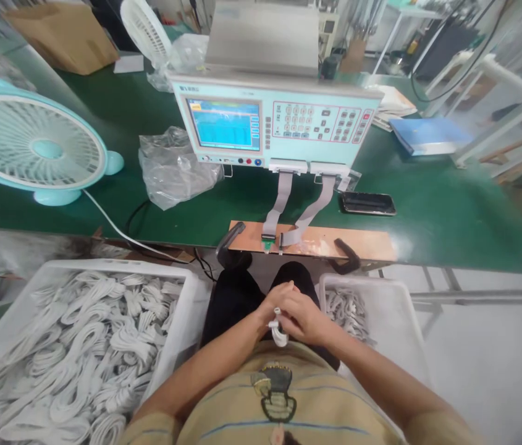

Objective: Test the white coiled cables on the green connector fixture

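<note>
Both hands meet over my lap, just below the bench edge. My left hand and my right hand are closed together on a small coiled white cable, whose loops hang out under the fingers. A white bin full of several coiled white cables stands at my left. A second white bin with a few cables stands at my right. Ahead, a copper-coloured test board with two grey ribbon leads hangs from a pale blue tester.
A turquoise desk fan stands at the left on the green bench. Crumpled clear plastic bags lie by the tester. A black phone lies to the tester's right, a blue folder further back. Cardboard box at far left.
</note>
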A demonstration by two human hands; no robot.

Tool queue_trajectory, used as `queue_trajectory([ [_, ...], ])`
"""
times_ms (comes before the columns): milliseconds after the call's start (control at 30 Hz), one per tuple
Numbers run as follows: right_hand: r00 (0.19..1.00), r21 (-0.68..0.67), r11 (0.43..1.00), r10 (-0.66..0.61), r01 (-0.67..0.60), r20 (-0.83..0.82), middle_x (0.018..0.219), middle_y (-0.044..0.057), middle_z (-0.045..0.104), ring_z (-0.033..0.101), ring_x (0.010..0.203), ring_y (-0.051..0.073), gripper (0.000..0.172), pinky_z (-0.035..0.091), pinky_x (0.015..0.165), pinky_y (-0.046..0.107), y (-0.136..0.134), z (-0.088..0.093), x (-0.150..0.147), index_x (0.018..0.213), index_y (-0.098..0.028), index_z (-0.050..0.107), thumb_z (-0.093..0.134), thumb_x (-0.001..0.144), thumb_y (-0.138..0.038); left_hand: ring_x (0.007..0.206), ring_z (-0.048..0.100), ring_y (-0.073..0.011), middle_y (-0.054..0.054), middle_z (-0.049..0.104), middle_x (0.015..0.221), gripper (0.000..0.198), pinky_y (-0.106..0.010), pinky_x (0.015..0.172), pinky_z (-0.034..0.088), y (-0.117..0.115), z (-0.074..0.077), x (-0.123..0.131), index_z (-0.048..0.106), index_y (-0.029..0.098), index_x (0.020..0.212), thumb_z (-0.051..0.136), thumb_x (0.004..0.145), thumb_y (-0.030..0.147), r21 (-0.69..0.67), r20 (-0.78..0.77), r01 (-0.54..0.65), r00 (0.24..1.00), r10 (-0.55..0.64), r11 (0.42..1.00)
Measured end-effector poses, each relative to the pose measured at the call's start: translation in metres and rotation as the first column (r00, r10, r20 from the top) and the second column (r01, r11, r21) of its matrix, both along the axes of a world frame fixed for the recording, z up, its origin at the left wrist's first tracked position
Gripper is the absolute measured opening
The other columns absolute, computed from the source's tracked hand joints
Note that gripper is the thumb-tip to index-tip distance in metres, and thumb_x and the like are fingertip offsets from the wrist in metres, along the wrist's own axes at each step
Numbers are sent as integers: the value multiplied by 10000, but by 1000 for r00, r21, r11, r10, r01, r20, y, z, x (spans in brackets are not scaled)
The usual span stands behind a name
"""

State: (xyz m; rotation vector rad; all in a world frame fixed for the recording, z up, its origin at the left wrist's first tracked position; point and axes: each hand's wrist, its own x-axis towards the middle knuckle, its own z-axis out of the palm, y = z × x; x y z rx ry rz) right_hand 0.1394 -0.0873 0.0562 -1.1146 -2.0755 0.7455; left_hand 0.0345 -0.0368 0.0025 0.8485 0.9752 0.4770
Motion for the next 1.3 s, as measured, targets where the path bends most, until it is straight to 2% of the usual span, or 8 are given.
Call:
queue_trajectory([
  [100,915,-279,936,-292,214,-277,672,-10,500,464,615,123,138,392,608,247,17,-13,-3,751,-183,515,413,841,-208,727,553,-148,-33,579,799,221,-267,674,445,4,3,-18,601,175,900,509,791,343,322,1,-157,986,165,934],
  [233,763,-471,848,-467,243,-447,668,-26,491,459,621,116,125,380,612,236,42,-30,-6,752,-182,539,487,819,-274,847,551,-161,-52,573,930,256,-294,762,448,21,15,-45,591,213,1045,474,817,203,720,-17,-28,998,58,693],
  [467,667,-562,769,-593,304,-450,628,-23,503,449,592,118,199,369,581,238,65,-46,-12,712,-171,582,543,783,-353,862,570,-145,-71,600,969,314,-288,767,471,47,26,-63,592,227,1086,398,854,139,885,-163,203,978,-129,420],
  [533,636,-567,753,-624,334,-455,639,-17,522,463,602,124,208,378,591,242,67,-48,-14,734,-170,600,550,775,-368,848,578,-147,-62,615,934,283,-296,777,476,49,24,-64,599,220,1067,445,837,157,866,-191,205,979,-78,455],
  [700,607,-585,736,-648,341,-460,643,-18,546,473,589,121,214,393,583,238,70,-40,-15,759,-172,617,561,759,-379,773,621,-153,-51,642,891,277,-298,718,515,48,20,-64,577,179,1046,533,773,199,572,-49,41,999,-16,819],
  [800,596,-591,723,-664,358,-451,604,-30,521,456,570,112,195,384,569,231,70,-33,-15,731,-172,614,572,753,-362,665,620,-135,-27,647,793,241,-281,665,513,49,22,-65,590,158,970,568,749,254,403,-5,-14,1000,18,915],
  [1033,441,-754,611,-761,241,-476,538,-33,530,423,471,89,212,344,473,221,74,-23,-19,662,-162,614,662,674,-369,490,506,-96,28,538,564,227,-209,471,415,53,29,-59,538,166,806,500,789,389,326,-17,-14,1000,21,945],
  [1300,341,-812,576,-785,92,-518,522,-27,569,443,448,84,240,338,466,219,79,-20,-17,616,-153,625,720,602,-373,693,503,-130,-34,539,778,293,-226,617,409,61,40,-57,566,161,691,399,853,340,632,-142,149,987,-75,761],
])
